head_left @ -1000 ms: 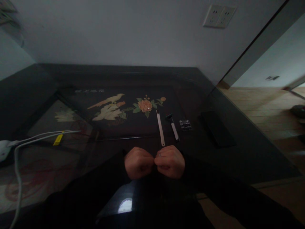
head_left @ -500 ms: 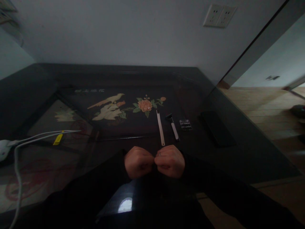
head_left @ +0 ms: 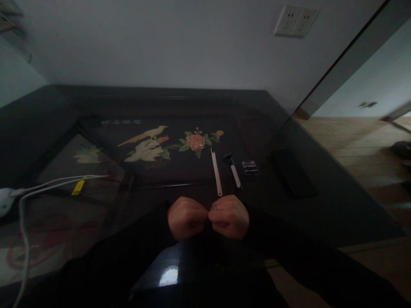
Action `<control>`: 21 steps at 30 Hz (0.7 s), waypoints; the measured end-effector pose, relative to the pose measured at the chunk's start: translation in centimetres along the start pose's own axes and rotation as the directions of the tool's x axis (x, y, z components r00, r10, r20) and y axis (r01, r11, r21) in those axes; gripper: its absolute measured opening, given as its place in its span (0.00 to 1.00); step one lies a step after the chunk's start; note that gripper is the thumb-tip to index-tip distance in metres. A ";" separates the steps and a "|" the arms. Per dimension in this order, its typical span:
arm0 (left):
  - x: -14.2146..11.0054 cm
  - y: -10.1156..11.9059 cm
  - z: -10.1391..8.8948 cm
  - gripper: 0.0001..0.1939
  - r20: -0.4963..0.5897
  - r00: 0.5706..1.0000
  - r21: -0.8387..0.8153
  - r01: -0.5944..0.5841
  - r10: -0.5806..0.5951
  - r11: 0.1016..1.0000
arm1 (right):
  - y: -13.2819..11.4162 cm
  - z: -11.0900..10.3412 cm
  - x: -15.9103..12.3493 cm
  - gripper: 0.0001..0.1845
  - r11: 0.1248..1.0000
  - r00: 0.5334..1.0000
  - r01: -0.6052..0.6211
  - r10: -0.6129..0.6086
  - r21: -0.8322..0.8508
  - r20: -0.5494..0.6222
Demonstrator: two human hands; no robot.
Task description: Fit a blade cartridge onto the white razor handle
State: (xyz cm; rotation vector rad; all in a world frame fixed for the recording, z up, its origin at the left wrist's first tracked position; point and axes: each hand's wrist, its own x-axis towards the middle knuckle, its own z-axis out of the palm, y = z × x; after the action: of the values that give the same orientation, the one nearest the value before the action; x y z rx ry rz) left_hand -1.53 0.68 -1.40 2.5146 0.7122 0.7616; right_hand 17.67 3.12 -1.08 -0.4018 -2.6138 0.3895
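My left hand (head_left: pixel 187 218) and my right hand (head_left: pixel 229 217) are curled into fists at the near part of the dark glossy table (head_left: pixel 180 201). Their knuckles meet in the middle, and nothing shows in either one. A ring is on my right hand. Just beyond the fists lies a long thin pale strip (head_left: pixel 216 173) with a small hole at its near end and a dark far tip. To its right is a razor (head_left: pixel 235 173) with a pale handle and dark head. Further right sits a small clear plastic case (head_left: pixel 250 168) with dark pieces inside.
A flat black rectangular object (head_left: pixel 293 173) lies at the right. White cables (head_left: pixel 51 184) with a yellow tag (head_left: pixel 78 187) run from a white plug (head_left: pixel 5 201) at the left. Bird and flower pictures decorate the tabletop. A wall socket (head_left: pixel 296 21) is behind the table.
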 end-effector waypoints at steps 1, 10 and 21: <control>0.0 0.0 0.0 0.12 -0.005 1.000 -0.001 -0.002 0.002 1.000 | 0.0 0.0 0.0 0.13 1.000 1.000 -0.001 0.001 0.001 -0.010; -0.1 -0.1 0.0 0.12 0.016 1.000 0.015 0.020 -0.020 1.000 | 0.0 0.0 0.0 0.14 1.000 0.999 -0.016 0.016 -0.009 0.036; -0.1 0.0 0.2 0.12 0.007 0.999 0.048 0.034 -0.035 0.998 | 0.0 0.1 0.0 0.13 0.999 1.000 -0.006 0.007 -0.038 0.027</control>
State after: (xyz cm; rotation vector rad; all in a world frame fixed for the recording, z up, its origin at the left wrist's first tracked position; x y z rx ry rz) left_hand -1.47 0.56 -1.61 2.5401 0.7778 0.7301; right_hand 17.65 3.10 -1.22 -0.4209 -2.6507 0.3506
